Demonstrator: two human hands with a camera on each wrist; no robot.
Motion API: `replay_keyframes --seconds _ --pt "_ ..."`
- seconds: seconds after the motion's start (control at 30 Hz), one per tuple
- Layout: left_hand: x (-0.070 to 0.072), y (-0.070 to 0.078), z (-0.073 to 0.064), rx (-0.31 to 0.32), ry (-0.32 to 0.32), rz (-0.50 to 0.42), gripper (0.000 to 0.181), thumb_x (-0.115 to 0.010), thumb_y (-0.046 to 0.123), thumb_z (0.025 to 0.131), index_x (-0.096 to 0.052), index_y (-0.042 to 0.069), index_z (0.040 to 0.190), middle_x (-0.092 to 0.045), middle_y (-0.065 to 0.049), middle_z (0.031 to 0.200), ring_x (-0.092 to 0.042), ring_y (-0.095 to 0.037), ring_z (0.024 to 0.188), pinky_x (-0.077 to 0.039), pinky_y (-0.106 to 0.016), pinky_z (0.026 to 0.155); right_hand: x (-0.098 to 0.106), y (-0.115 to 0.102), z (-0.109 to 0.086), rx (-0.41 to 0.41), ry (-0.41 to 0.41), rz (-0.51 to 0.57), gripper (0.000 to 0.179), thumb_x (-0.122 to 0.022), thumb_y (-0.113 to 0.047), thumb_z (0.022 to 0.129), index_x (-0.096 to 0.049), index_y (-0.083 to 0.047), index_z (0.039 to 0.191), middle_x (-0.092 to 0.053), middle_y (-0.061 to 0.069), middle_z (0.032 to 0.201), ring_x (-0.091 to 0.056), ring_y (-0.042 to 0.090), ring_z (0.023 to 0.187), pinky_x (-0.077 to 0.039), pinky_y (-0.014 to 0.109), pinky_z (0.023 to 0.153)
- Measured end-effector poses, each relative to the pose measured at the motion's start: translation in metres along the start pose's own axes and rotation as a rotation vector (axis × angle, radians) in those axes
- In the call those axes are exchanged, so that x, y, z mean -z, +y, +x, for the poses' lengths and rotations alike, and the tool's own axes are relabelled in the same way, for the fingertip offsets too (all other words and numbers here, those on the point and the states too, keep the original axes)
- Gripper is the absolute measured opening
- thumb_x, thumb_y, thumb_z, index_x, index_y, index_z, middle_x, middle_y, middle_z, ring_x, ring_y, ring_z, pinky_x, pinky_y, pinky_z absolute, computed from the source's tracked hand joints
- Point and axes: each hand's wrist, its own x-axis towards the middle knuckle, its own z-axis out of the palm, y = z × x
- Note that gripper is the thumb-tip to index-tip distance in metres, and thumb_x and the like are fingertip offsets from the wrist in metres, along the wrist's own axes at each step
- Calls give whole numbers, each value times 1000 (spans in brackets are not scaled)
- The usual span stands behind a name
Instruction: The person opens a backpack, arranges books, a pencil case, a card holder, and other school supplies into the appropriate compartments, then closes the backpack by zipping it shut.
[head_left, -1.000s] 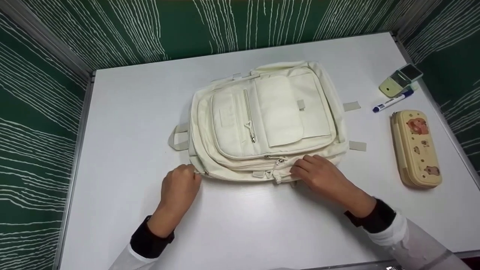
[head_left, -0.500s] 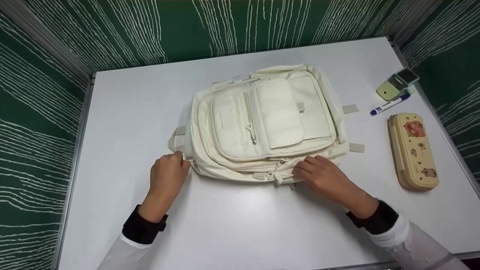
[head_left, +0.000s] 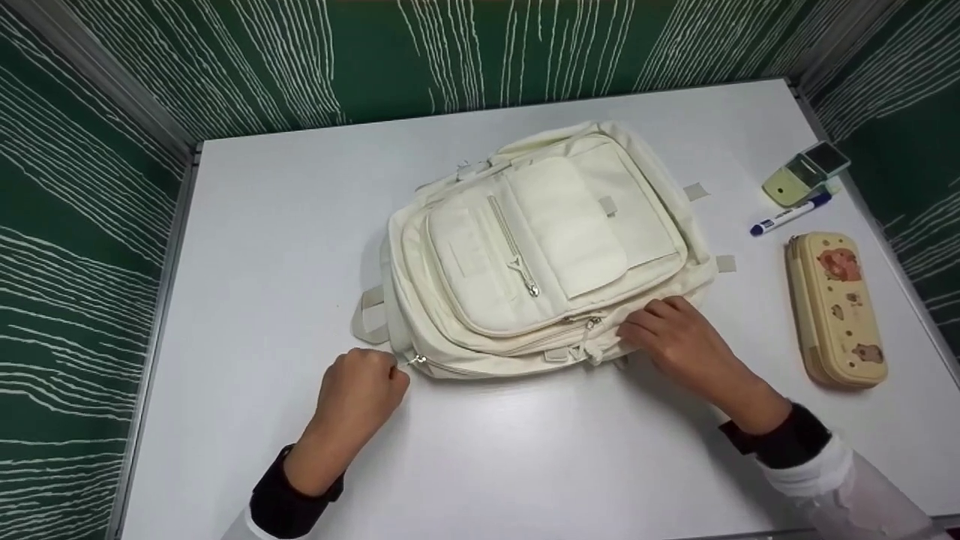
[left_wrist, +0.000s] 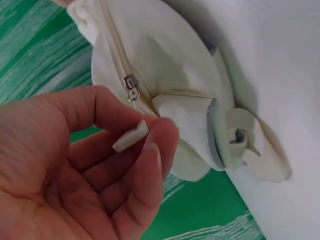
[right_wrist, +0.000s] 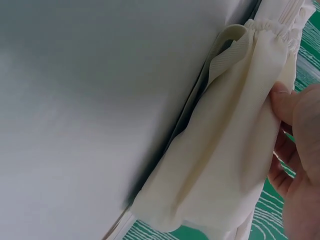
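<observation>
A cream backpack lies front side up on the white table. At its near left corner, my left hand pinches a pale zipper pull between thumb and forefinger. The pull's cord runs taut to a metal zipper slider on the bag's edge. My right hand holds the near side of the bag by its gathered side pocket, thumb on the cloth in the right wrist view. A grey top loop sticks out to the left, just beyond my left hand.
On the table to the right lies a yellow pencil case with cartoon animals. Behind it are a blue-and-white marker and a small pale green device. Green panels with white streaks stand around the table's back and sides.
The zipper slider has moved around the corner toward the top loop with my left hand. The backpack has then turned, its left end coming nearer. My right hand has shifted slightly right, still holding.
</observation>
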Motion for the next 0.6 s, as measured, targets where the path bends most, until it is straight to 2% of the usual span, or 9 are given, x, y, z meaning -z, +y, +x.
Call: replay_keyframes --seconds 0.1,0.23,0.43,0.6 --pt "-3 6 -6 -27 -31 -35 37 -63 -12 71 -50 13 47 -43 6 46 -30 -8 50 -28 -25 41 0 7 -1 -12 13 -11 17 -61 -15 93 -74 -4 97 -70 5 92 -62 29 87 -46 43 76" --pt "-8 17 -13 -68 -88 -61 42 -64 -11 70 -43 17 45 -34 11 45 -26 -5 48 -24 -22 40 0 17 0 -28 16 -29 13 -66 -9 91 -75 -4 99 -72 7 93 -65 31 89 -48 48 80" --pt "-18 41 -24 -171 -207 -106 44 -63 -11 70 -41 18 46 -30 15 43 -25 -1 44 -23 -20 38 3 32 0 -67 15 -66 11 -72 -5 88 -73 -2 98 -73 10 96 -67 35 90 -48 53 84" --pt "-30 56 -30 -274 -195 -87 45 -62 -10 66 -34 19 47 -25 15 46 -24 -3 49 -26 -22 40 4 44 1 -97 19 -75 17 -78 3 81 -72 -1 96 -74 12 96 -68 36 89 -48 56 88"
